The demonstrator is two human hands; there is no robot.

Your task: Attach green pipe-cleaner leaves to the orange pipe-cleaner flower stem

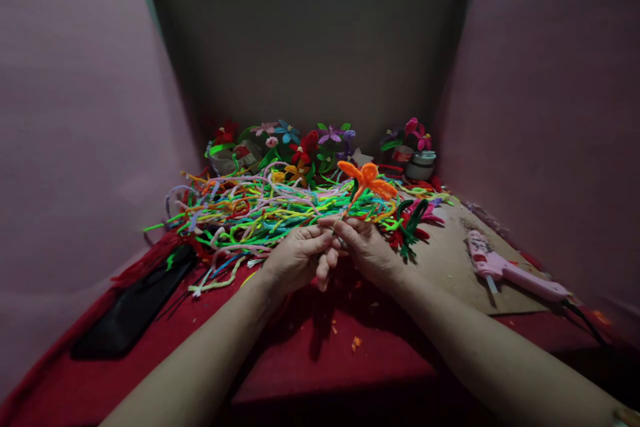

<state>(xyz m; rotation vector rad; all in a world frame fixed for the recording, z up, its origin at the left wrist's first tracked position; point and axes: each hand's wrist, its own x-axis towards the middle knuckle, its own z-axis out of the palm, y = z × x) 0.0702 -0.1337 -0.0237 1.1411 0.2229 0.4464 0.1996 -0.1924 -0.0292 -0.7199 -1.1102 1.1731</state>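
An orange pipe-cleaner flower (369, 177) stands upright above my hands, its petals spread and its stem running down between my fingers. My right hand (367, 243) pinches that stem between thumb and fingertips. Close against it, my left hand (303, 253) is closed at the stem's lower part, fingers curled. The fingers overlap, so the stem's lower end is hidden. Behind both hands lies a large heap of loose pipe cleaners (240, 210) in many colours. Just right of my right hand are dark green pipe-cleaner leaves (413, 223).
A pink glue gun (520, 273) rests on a cardboard sheet (450, 280) at the right, its cord trailing off. A long black object (135, 307) lies at the left on the red cloth (320, 360). Finished flowers (300, 147) and a jar (421, 165) stand along the back wall.
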